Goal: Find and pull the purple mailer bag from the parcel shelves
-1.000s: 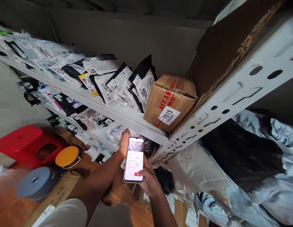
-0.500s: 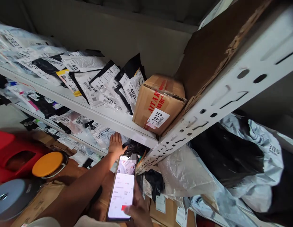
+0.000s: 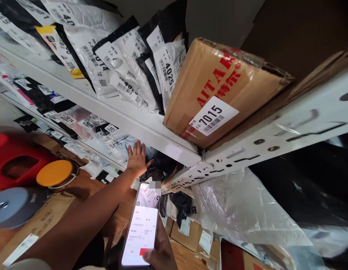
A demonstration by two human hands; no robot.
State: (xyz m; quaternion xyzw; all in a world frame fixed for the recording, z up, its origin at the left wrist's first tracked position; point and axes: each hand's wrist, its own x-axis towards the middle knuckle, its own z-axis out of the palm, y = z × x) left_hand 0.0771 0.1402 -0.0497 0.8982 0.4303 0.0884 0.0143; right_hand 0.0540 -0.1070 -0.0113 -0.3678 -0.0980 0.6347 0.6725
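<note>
My left hand [image 3: 137, 159] reaches under the white metal shelf [image 3: 140, 127], fingers spread flat against the plastic parcel bags [image 3: 117, 144] on the lower shelf, next to a dark bag [image 3: 162, 167]. Low in the view, my right hand [image 3: 159, 253] grips a lit smartphone [image 3: 141, 228], thumb on its screen. On the shelf above stands a cardboard box labelled 7015 [image 3: 218, 90] beside upright black and white mailer bags [image 3: 134, 63].
A slotted white shelf upright [image 3: 275, 138] slants across the right. Below it lie clear and black plastic bags [image 3: 247, 210]. On the floor at left are a red stool [image 3: 13, 165], an orange lid [image 3: 54, 173], a grey disc [image 3: 13, 206] and flat cardboard boxes [image 3: 44, 221].
The view has moved closer to the shelf and the 7015 box. My left hand has pushed further under the shelf onto the bags; the phone stays held in my right hand.
</note>
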